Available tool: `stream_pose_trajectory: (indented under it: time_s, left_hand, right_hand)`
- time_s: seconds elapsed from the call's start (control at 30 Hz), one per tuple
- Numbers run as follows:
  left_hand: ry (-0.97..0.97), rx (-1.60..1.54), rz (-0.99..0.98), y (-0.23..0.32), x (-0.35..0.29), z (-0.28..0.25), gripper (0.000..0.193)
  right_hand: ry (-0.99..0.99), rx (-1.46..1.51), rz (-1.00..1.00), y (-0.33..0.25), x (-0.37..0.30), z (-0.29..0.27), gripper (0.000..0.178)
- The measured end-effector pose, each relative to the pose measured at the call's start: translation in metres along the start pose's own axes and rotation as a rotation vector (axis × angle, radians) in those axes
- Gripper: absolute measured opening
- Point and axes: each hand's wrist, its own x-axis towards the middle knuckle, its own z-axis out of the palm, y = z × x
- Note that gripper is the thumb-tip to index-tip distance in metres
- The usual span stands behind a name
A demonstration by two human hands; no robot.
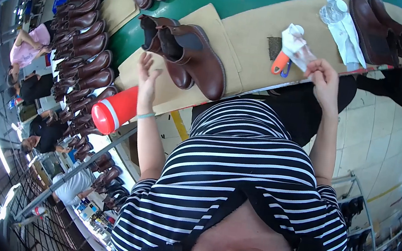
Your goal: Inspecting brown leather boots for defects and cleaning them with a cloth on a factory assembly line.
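Note:
A pair of dark brown ankle boots [204, 60] stands side by side on brown paper at the table's near edge. Just left of them my left hand [147, 79] is raised, fingers apart and holding nothing. On the right, the fingers of my right hand [324, 83] are pinched together at the end of a crumpled white cloth [296, 46]. The cloth has faint brownish stains and lies against a small container with a white round top [298, 29]. An orange-handled tool [280, 63] and a small dark abrasive-looking pad [274, 48] lie beside the cloth.
A red cylindrical container [115, 110] lies by my left forearm. More brown boots [373, 33] stand at the right with a clear plastic cup [333, 12] near them. Boots fill a long rack [83, 46] at left; several people are beyond. Someone in black is close on my right.

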Motion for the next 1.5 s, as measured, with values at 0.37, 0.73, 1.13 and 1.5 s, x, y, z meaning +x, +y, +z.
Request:
stream_pose_trajectory:
  time_s: [0.37,0.73,1.13,1.5]
  left_hand:
    - [-0.105,-0.204,-0.203,-0.039,0.024,0.036,0.091]
    - [0.355,0.035,0.115,-0.011,-0.014,0.059,0.138]
    - [0.568,0.326,0.004,-0.005,-0.027,0.059,0.13]
    - [0.3,0.104,-0.042,-0.059,-0.013,0.026,0.132]
  right_hand:
    - [-0.076,-1.018,-0.052,0.001,0.027,0.046,0.048]
    - [0.118,-1.083,-0.054,0.017,0.036,0.078,0.041]
    - [-0.475,-0.381,0.168,-0.048,0.073,0.112,0.023]
    - [-0.324,-1.043,-0.193,-0.069,0.014,0.17,0.032]
